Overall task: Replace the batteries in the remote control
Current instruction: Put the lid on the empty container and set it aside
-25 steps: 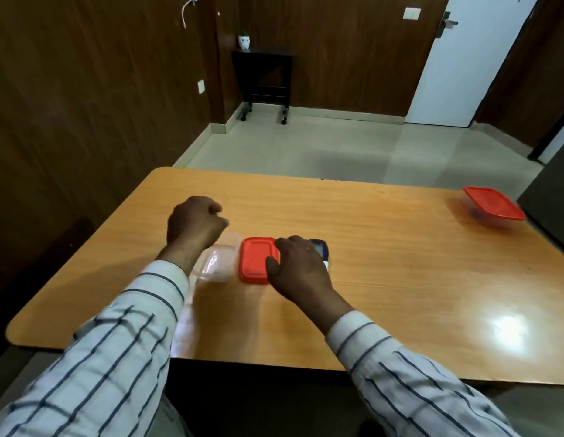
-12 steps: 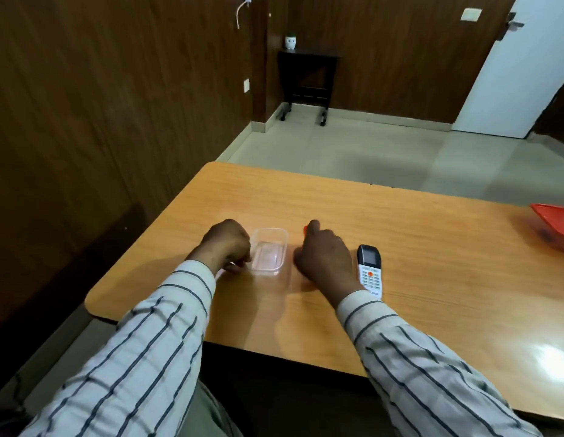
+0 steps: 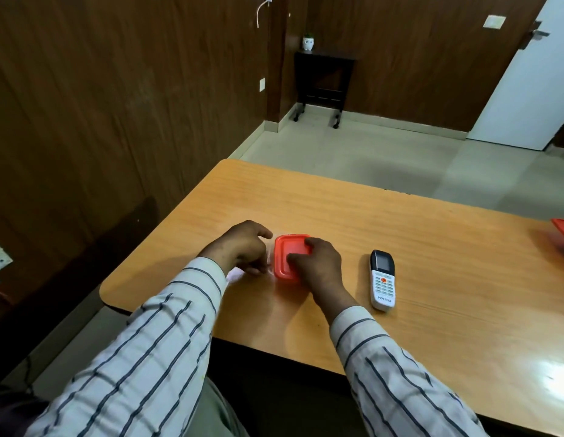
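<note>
1. Both arms are covered by long sleeves (image 3: pixel 154 351) of a white shirt crossed by thin dark blue stripes.
2. The stripes are widely spaced and run in single lines along the fabric.
3. Each sleeve is ended by a cuff at the wrist, beyond which the left hand (image 3: pixel 242 247) and the right hand (image 3: pixel 318 263) are left bare.
4. Grey-green trousers (image 3: pixel 220 414) are glimpsed at the lower edge.

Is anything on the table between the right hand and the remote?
Nothing visible. The right hand rests on the red lid; the remote lies face up to its right on bare table, untouched.
</note>
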